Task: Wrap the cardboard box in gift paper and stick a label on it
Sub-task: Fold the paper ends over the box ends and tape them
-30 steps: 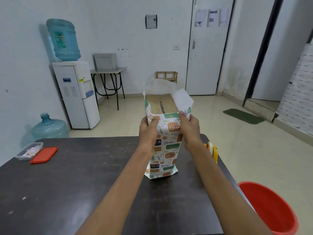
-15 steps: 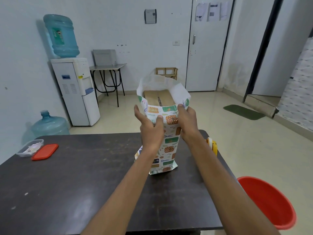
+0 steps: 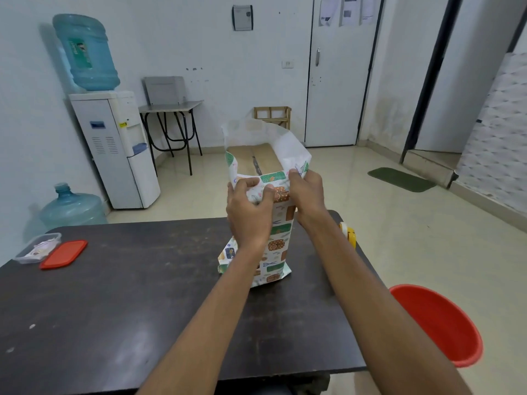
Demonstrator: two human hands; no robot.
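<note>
Head camera: a person stands a cardboard box (image 3: 253, 158) on end near the far edge of a dark table (image 3: 128, 295), with patterned gift paper (image 3: 278, 238) already sleeved around its sides. The top end is not closed; brown cardboard shows inside the upright collar of paper. The left hand (image 3: 249, 212) has its fingers curled over the near flap, pinching the paper against the box, while the right hand (image 3: 306, 195) clamps the right corner of the paper between thumb and fingers. The bottom end looks folded under, though whether it is taped cannot be told. Judging by this, the wrap is roughly half done: the top flaps need folding and fixing, and no label is on the package. A yellow tape roll (image 3: 349, 233) sits just beside the right forearm. A small tub (image 3: 37, 248) and its red lid (image 3: 64, 253) lie well apart at the left edge. A red bucket (image 3: 436, 323) stands on the floor to the right. Nothing blocks the work.
</note>
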